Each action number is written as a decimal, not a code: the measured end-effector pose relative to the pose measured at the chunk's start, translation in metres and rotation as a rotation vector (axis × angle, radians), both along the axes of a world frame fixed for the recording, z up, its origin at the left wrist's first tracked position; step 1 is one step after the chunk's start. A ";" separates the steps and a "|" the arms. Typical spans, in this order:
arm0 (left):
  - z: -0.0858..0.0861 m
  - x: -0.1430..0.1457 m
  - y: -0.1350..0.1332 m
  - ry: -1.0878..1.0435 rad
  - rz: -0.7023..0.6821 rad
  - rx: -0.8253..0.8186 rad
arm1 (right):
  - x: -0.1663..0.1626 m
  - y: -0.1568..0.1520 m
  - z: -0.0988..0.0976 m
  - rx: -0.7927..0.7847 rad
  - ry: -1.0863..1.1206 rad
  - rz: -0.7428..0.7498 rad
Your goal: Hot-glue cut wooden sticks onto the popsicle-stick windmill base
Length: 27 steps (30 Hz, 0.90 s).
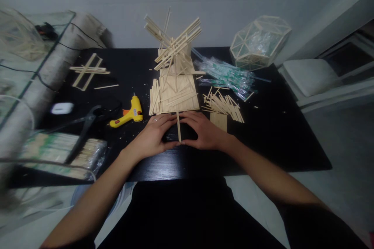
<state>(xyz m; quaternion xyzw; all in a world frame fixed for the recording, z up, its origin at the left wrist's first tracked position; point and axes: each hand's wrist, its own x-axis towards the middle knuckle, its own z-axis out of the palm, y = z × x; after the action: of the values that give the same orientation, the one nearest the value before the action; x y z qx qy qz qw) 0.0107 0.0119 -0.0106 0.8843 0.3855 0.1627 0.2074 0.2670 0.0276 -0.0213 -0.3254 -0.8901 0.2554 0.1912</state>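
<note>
My left hand (154, 134) and my right hand (204, 130) rest side by side on the black table (277, 132), near its front edge. Between them lies a thin wooden stick (178, 126), pointing away from me. Both hands pinch it, thumbs and fingertips meeting at its near end. Just beyond stands a windmill model of wooden sticks (175, 58) on a flat stick base (177, 95). A yellow glue gun (128, 113) lies left of the base.
Loose cut sticks (224, 107) lie right of the base, with plastic stick packets (228, 76) and a faceted stick dome (258, 42) behind. On the left lie a crossed stick piece (89, 71), black pliers (87, 124), a white case (62, 108) and bagged sticks (62, 155).
</note>
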 end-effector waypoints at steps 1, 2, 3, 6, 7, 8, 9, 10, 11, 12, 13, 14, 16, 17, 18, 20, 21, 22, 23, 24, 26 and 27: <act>0.001 0.000 0.000 0.002 -0.001 0.000 | 0.000 0.000 0.000 0.006 -0.003 0.002; 0.001 0.000 0.000 0.002 0.000 -0.001 | 0.000 0.000 0.000 0.011 -0.005 0.003; 0.001 0.001 0.000 -0.001 0.003 -0.002 | 0.000 0.000 0.000 0.016 -0.005 0.005; 0.001 0.001 0.000 -0.012 0.011 0.000 | 0.000 0.000 -0.001 0.020 0.004 0.003; 0.001 0.001 0.000 -0.011 0.011 0.002 | 0.000 0.000 -0.001 0.015 0.008 0.003; 0.000 0.001 0.000 -0.010 0.010 0.004 | 0.000 0.001 -0.001 0.007 0.012 0.003; 0.000 0.000 0.000 -0.009 0.008 0.004 | 0.000 0.001 -0.001 -0.002 0.015 0.004; 0.000 0.000 0.000 -0.010 0.007 0.002 | 0.000 0.001 -0.001 -0.011 0.017 0.005; -0.001 0.000 0.000 -0.011 0.008 -0.002 | 0.000 0.001 -0.001 -0.015 0.018 0.006; -0.001 0.000 0.000 -0.014 0.008 -0.005 | 0.000 0.001 -0.001 -0.015 0.019 0.005; -0.001 0.000 0.000 -0.017 0.009 -0.005 | 0.000 0.001 -0.001 -0.012 0.018 0.004; 0.000 0.000 0.000 -0.016 0.009 -0.005 | 0.000 0.001 -0.001 -0.008 0.018 0.004; 0.000 0.000 0.000 -0.015 0.009 -0.004 | 0.000 0.001 -0.001 -0.006 0.018 0.004; 0.000 0.000 0.000 -0.016 0.010 -0.005 | 0.000 0.001 -0.001 -0.008 0.018 0.004; 0.000 0.000 0.001 -0.016 0.010 -0.008 | 0.000 0.001 -0.002 -0.008 0.016 0.004; -0.001 -0.001 0.001 -0.019 0.009 -0.012 | 0.000 0.001 -0.002 -0.002 0.013 0.002; -0.002 -0.001 0.001 -0.022 0.007 -0.011 | 0.000 0.001 -0.001 0.002 0.012 0.002; -0.002 -0.001 0.001 -0.022 0.005 -0.010 | 0.000 0.001 -0.001 0.005 0.011 0.001; -0.002 -0.001 0.000 -0.022 0.005 -0.008 | 0.000 0.001 -0.001 0.005 0.012 0.002; -0.002 -0.001 0.000 -0.019 0.004 -0.005 | 0.000 0.001 -0.001 0.003 0.014 0.003; -0.002 -0.001 0.000 -0.010 0.006 0.000 | 0.000 0.001 0.000 0.000 0.017 0.003; -0.001 -0.001 0.000 -0.005 0.005 0.000 | 0.000 0.001 0.000 -0.001 0.019 0.004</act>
<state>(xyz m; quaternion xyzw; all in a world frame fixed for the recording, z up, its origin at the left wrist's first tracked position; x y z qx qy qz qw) 0.0095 0.0118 -0.0119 0.8829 0.3872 0.1655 0.2079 0.2671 0.0284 -0.0218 -0.3215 -0.8887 0.2595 0.1990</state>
